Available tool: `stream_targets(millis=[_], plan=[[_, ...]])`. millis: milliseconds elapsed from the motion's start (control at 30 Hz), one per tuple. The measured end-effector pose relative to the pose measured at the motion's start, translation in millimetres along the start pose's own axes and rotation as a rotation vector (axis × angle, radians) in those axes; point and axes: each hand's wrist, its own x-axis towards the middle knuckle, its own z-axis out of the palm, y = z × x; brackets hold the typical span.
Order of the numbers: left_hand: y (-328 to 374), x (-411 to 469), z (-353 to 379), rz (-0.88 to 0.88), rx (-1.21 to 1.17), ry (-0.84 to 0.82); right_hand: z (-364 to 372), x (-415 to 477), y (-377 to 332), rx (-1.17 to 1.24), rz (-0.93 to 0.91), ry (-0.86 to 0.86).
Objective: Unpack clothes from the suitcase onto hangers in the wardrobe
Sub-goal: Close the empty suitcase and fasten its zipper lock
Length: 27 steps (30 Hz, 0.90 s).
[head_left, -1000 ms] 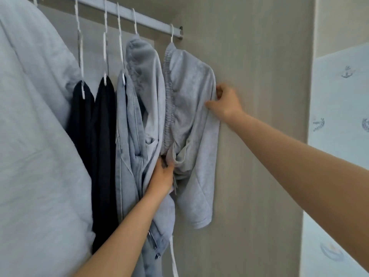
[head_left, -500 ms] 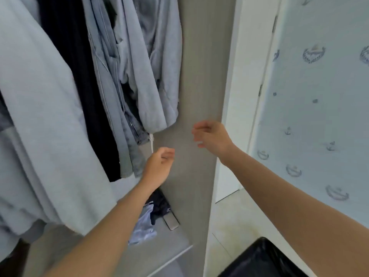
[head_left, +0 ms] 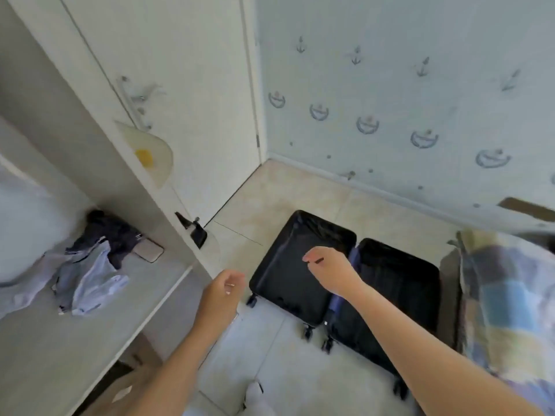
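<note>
Left hand (head_left: 220, 292) empty, fingers loosely curled | right hand (head_left: 329, 270) empty, half open | both off hanging clothes, now over open black suitcase (head_left: 288, 274) on floor (head_left: 288, 370)

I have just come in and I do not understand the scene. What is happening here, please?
A person is unpacking a suitcase that lies open on the floor. Both halves look dark and empty. The left hand and right hand are open above it and hold nothing. On the wardrobe shelf to the left lies a small pile of clothes beside a phone, not on hangers.
</note>
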Motion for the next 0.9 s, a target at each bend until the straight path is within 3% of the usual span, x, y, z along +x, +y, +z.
stream_targets(millis=[300, 467, 700, 900], plan=[[-71.6, 99.2, 166.9, -0.177, 0.064, -0.363, 43.2, 36.8, 185.7, 0.169, 0.497, 0.138], [-139.7, 158.2, 246.3, -0.152, 0.231, -0.605, 71.3, 87.3, 281.7, 0.209, 0.596, 0.189], [-284.2, 246.7, 355.0, -0.353, 0.234, -0.524, 157.3, 183.6, 417.5, 0.183, 0.571, 0.191], [-435.0, 327.1, 440.1, -0.707, 0.152, -0.455, 261.7, 286.8, 542.0, 0.109, 0.445, 0.176]])
